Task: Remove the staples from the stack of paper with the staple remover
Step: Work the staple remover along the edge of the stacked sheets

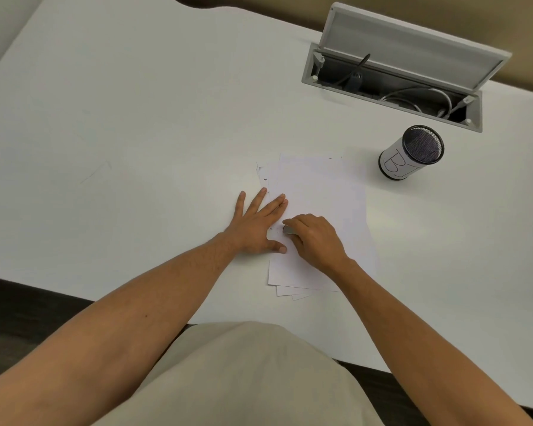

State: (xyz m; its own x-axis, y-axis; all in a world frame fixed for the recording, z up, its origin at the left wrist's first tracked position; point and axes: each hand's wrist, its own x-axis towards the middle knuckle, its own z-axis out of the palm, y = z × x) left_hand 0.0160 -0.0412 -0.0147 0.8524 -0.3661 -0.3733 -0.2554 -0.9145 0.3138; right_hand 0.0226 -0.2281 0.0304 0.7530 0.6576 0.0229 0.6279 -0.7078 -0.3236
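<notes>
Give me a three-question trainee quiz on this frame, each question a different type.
1. True or false: the left hand lies flat with straight fingers on the left edge of the stack of paper.
2. Which hand grips the staple remover? A) left hand B) right hand C) neither
3. Fill in: the mesh pen cup on the white desk stands to the ____ of the papers, near the open cable box.

Key: 1 true; 2 B; 3 right
</notes>
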